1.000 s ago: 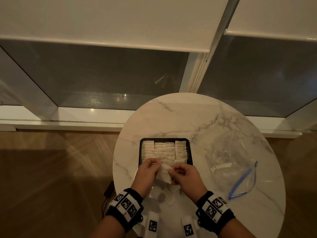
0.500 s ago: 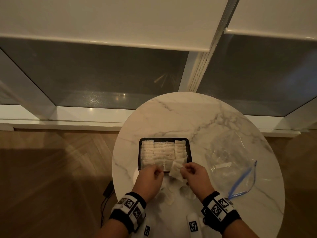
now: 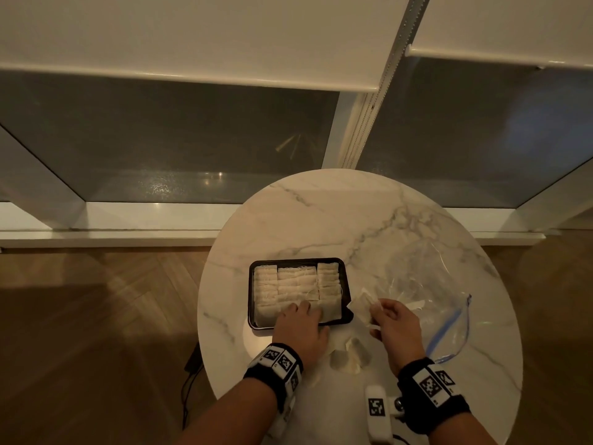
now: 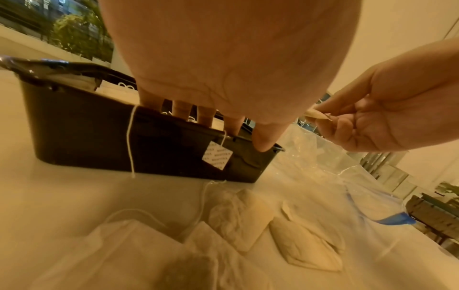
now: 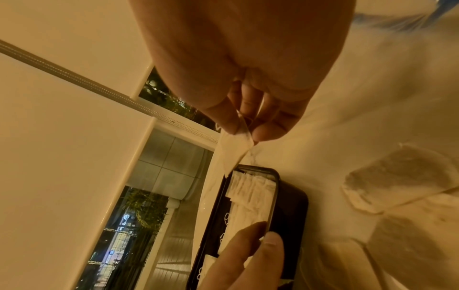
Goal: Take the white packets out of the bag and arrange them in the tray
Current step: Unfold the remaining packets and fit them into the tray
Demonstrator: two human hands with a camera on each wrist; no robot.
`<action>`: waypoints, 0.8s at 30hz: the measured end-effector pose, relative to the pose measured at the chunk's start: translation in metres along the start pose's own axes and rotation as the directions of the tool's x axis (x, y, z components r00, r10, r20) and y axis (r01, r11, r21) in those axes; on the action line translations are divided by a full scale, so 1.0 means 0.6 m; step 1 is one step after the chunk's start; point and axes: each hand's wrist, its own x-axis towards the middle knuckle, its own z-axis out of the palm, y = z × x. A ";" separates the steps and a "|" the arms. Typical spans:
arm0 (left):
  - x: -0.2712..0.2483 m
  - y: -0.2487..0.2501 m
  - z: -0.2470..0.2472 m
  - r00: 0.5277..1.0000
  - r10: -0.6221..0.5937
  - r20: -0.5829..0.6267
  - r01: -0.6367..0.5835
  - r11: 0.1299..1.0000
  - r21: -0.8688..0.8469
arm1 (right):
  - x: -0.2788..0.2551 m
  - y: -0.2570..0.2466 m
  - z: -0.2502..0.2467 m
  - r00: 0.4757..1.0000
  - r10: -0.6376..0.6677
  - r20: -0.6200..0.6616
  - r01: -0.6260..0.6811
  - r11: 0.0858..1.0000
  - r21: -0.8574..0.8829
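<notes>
The right hand point(image 3: 396, 326) has carried its pinched packet point(image 3: 362, 305) rightward; only the left wrist view shows the left hand point(image 4: 223, 64) fingers point(image 4: 182, 111) straight in the tray point(image 4: 99, 137).

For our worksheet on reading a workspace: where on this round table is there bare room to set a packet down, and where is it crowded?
Bare marble table lies beyond the black tray, toward the window, and along its left edge. Crowded: the tray, full of packets under the left hand; loose packets between the wrists; the clear bag beside the right hand.

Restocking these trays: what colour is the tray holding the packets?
Black: the tray shows best in the head view, white packets filling it.
</notes>
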 end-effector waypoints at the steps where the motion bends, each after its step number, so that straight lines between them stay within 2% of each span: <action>1: 0.003 0.002 0.002 1.000 0.002 0.010 -0.002 1.000 0.005 | 0.001 0.002 -0.001 1.000 0.006 0.003 -0.006 1.000 0.000; 17: 0.017 0.011 0.014 0.998 -0.031 0.045 0.031 1.000 0.004 | 0.028 -0.008 0.020 0.999 -0.002 0.043 0.003 0.999 -0.032; 21: 0.016 0.009 0.017 0.999 -0.019 0.043 0.019 1.000 0.013 | 0.031 -0.009 0.026 0.997 -0.044 0.067 0.049 0.996 -0.070; 24: 0.010 0.004 0.014 1.000 0.011 -0.008 -0.011 1.000 -0.012 | 0.037 -0.012 0.032 0.990 -0.114 0.086 0.126 0.982 -0.141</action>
